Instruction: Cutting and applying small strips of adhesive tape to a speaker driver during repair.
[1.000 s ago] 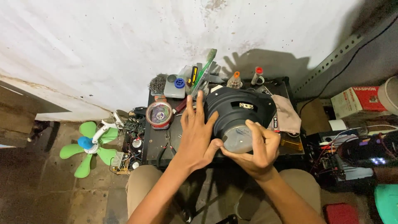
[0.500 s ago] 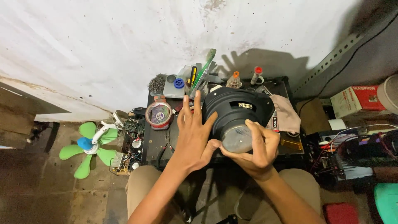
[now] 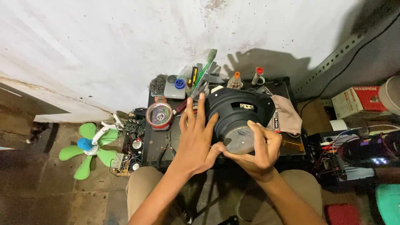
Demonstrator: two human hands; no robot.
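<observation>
- head view: one black loudspeaker driver (image 3: 239, 114) held magnet-side up over a small dark work table (image 3: 156, 143), at centre of frame.
- left hand (image 3: 196, 139) flat against the speaker's 9 o'clock side, fingers spread and straight, thumb hooked under the rim; pressing, not clenched.
- right hand (image 3: 258, 152) at 5 o'clock of the silver magnet cap (image 3: 237, 139), fingers curled around it, grasping the cap's edge.
- likely risk: only an open palm steadies the left side, so a twist from the right hand could tip the heavy driver onto the crowded table and knock over the bottles.
- further risk: fingertips slipping under the rim could dent the cone.
- counted: two small bottles (image 3: 235, 80) at 12 o'clock, one round solder tin (image 3: 159, 116) at 9 o'clock, one pink cloth (image 3: 287, 114) at 3 o'clock, one green fan (image 3: 87, 146) on the floor far at 9 o'clock, one red-and-white box (image 3: 358, 100) at 2 o'clock.
</observation>
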